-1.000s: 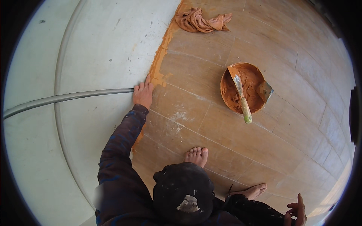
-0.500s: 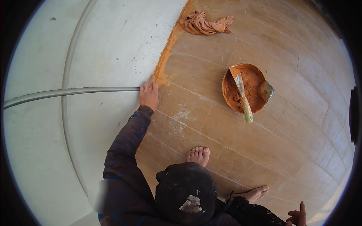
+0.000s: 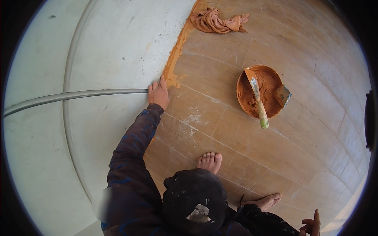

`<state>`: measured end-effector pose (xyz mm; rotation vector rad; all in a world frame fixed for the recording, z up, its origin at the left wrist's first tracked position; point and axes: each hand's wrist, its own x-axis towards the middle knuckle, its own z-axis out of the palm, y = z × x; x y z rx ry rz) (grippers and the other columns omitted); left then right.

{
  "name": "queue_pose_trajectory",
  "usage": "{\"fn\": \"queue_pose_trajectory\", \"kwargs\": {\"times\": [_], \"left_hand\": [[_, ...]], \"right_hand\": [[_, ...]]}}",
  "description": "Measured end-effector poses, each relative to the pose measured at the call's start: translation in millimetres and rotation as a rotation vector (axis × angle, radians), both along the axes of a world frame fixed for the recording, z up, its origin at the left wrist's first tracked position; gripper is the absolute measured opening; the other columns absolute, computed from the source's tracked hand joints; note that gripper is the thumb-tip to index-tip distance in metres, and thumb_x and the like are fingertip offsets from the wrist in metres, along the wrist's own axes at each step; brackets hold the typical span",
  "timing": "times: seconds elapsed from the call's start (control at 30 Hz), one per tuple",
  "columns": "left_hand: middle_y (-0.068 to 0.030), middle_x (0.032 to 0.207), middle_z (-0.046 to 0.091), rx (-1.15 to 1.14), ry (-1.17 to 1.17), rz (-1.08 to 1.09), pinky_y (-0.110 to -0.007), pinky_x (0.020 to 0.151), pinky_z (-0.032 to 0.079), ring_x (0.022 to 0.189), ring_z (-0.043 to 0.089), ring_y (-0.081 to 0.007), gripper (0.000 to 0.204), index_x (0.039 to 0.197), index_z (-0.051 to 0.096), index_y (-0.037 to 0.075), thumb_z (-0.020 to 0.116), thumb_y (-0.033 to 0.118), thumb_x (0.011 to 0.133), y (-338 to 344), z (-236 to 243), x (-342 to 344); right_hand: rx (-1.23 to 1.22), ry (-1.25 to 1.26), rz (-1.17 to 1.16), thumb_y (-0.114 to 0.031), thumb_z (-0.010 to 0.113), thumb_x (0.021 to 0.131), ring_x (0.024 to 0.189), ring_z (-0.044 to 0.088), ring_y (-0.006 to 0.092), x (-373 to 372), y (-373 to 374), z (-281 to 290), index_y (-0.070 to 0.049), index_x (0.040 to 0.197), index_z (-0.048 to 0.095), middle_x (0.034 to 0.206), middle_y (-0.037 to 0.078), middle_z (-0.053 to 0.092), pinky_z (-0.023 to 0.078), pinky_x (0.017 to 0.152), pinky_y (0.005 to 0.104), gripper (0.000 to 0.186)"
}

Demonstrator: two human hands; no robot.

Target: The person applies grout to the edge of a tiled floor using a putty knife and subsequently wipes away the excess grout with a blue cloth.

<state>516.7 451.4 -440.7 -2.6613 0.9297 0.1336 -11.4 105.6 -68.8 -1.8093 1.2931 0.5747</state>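
Observation:
My left hand reaches to the corner where the white wall meets the tiled floor. Its index finger is stretched out, with the tip against the end of an orange-brown strip of paste along that joint. My right hand is at the lower right edge, partly cut off; one finger points up, the others are bent, and nothing shows in it. A round bowl of orange-brown paste stands on the floor, out of reach of both hands. Across it lies a putty knife, and a second, smeared blade rests on its right rim.
A crumpled orange-brown cloth lies on the wood-look floor tiles near the wall. Grey grooves cross the wall. White dusty marks spot the floor. My bare feet and a dark-clothed knee are below.
My left hand has turned slightly, and its index finger now reaches a little farther up along the paste strip. The bowl and cloth appear slightly farther right as the view shifts.

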Motion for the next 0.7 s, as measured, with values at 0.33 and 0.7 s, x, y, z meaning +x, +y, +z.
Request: {"fn": "queue_pose_trajectory", "kwargs": {"times": [0.33,0.7], "left_hand": [[-0.0188,0.107,0.069,-0.304,0.019,-0.026,-0.053,0.095,0.044,0.109,0.057,-0.0414,0.047,0.124,0.048,-0.002,0.065,0.0,0.08,6,9,-1],[-0.018,0.158,0.048,-0.245,0.09,0.39,-0.052,0.106,0.036,0.122,0.049,-0.0409,0.049,0.117,0.04,0.005,0.068,-0.001,0.078,-37,-4,-21]], "right_hand": [[-0.019,-0.038,-0.035,-0.021,0.056,0.107,0.097,0.062,0.02,-23,4,4,-0.011,0.161,0.041,0.126,0.013,0.068,0.055,0.081,0.0323,0.057],[-0.011,-0.031,-0.017,-0.022,0.056,0.108,0.101,0.062,0.0202,-14,-3,0,-0.009,0.161,0.042,0.127,0.013,0.068,0.055,0.083,0.0326,0.056]]}}
